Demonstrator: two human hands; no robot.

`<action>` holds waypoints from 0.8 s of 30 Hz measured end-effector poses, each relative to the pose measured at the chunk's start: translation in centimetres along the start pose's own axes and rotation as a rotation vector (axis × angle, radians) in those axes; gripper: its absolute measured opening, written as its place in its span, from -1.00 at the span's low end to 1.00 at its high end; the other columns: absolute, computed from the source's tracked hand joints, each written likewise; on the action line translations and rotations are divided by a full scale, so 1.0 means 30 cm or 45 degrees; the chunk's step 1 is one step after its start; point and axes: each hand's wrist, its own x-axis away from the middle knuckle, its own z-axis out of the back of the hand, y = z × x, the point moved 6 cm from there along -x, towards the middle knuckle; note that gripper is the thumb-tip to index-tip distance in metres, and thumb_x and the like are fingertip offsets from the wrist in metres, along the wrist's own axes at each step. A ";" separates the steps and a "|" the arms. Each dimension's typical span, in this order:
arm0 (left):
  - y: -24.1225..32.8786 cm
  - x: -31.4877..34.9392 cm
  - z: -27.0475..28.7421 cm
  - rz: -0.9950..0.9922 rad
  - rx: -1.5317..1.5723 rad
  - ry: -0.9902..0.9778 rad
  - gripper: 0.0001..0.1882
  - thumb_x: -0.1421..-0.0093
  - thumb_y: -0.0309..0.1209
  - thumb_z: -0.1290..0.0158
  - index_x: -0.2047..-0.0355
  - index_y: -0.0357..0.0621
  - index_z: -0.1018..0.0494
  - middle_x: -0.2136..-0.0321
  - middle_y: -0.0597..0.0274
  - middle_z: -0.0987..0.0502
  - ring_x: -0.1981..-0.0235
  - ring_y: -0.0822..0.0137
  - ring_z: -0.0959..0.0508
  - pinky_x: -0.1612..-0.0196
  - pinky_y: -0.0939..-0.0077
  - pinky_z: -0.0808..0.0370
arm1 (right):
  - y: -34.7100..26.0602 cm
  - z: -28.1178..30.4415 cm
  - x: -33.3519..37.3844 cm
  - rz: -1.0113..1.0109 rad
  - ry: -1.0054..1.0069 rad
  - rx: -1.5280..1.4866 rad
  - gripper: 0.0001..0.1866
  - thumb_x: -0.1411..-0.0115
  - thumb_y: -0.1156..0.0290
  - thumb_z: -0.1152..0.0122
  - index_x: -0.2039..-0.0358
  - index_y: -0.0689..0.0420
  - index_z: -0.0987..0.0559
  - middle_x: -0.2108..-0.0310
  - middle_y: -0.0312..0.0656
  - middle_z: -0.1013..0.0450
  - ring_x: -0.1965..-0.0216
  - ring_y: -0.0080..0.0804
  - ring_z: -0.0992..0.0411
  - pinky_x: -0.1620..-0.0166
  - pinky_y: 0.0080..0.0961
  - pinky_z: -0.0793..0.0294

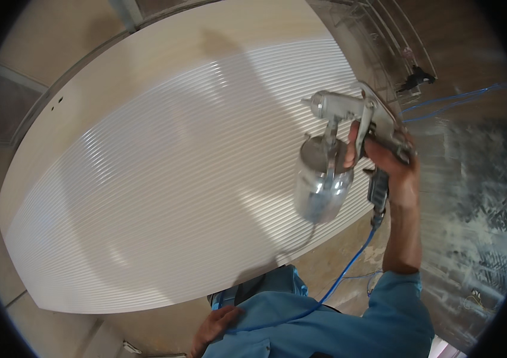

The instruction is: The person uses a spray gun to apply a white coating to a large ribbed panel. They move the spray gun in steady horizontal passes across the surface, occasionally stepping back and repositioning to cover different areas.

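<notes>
My right hand is wrapped round the handle of a metal spray gun, its fingers at the trigger. Below the gun hangs a silver paint cup. The nozzle points left, over a large white ribbed panel with finely grooved, glossy lines and smooth pale ends. From the handle's lower fitting, a blue air hose curves down across my shirt to my left hand. That hand is closed about the hose at my waist, its grip partly hidden.
At the right lies a floor or sheet smeared with white and grey paint. A wire rack with a black object stands at the far right. More blue hose lies beside it. A wall borders the panel's far left.
</notes>
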 end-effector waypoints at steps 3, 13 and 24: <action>0.018 0.021 -0.007 0.025 0.012 -0.064 -0.64 -0.41 -0.13 0.00 0.07 -0.15 -0.59 0.49 0.48 -0.39 0.40 0.57 -0.33 0.30 0.63 -0.28 | -0.072 0.089 -0.094 0.077 0.074 0.529 -0.34 -0.23 0.62 -0.13 -0.36 0.27 -0.27 0.50 -0.23 -0.48 0.51 -0.52 -0.43 0.41 -0.54 -0.41; 0.141 0.038 -0.100 -0.103 -0.013 -0.065 -0.69 -0.43 -0.22 0.01 0.06 -0.18 -0.58 0.47 0.46 -0.42 0.39 0.57 -0.36 0.31 0.66 -0.28 | -0.216 0.365 -0.323 0.354 0.399 0.743 -0.34 -0.20 0.55 -0.18 -0.34 0.23 -0.32 0.48 -0.32 -0.47 0.60 -0.62 -0.35 0.50 -0.58 -0.35; 0.020 0.158 -0.064 -0.058 0.027 0.106 -0.61 -0.41 -0.12 0.03 0.04 -0.15 -0.59 0.24 0.32 -0.57 0.17 0.43 -0.47 0.02 0.56 -0.38 | -0.130 -0.168 -0.222 0.011 -0.231 0.045 -0.64 -0.19 0.41 -0.23 0.06 0.38 -0.57 0.27 -0.01 -0.58 0.28 -0.20 -0.59 0.14 -0.31 -0.57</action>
